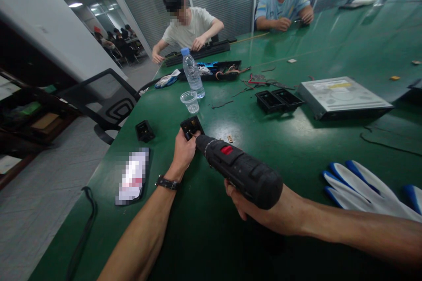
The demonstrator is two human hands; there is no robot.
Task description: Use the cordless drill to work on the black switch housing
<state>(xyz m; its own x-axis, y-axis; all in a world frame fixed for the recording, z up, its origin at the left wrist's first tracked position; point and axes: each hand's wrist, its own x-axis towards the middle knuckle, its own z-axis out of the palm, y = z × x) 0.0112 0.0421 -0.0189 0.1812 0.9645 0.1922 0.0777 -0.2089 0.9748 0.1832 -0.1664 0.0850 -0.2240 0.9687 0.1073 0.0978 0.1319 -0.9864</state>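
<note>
My left hand [185,147] grips a small black plastic housing [191,125] with brassy metal parts inside, holding it over the green table. In my right hand [250,206] is a black cordless drill [240,169] with a red switch on top. Its nose points at the housing, close to my left fingertips; whether the bit touches it I cannot tell. A small tan metal piece [230,139] lies just past the drill. To the left sits a similar black housing [144,131], and farther right a pair of joined black housings [278,100].
A plastic cup [190,102] and water bottle [193,74] stand beyond my left hand. A phone [133,175] lies left, white-blue gloves [365,189] right. A disc drive [346,99], loose wires [260,81] and a black tray [227,74] are farther back. Two people sit across the table.
</note>
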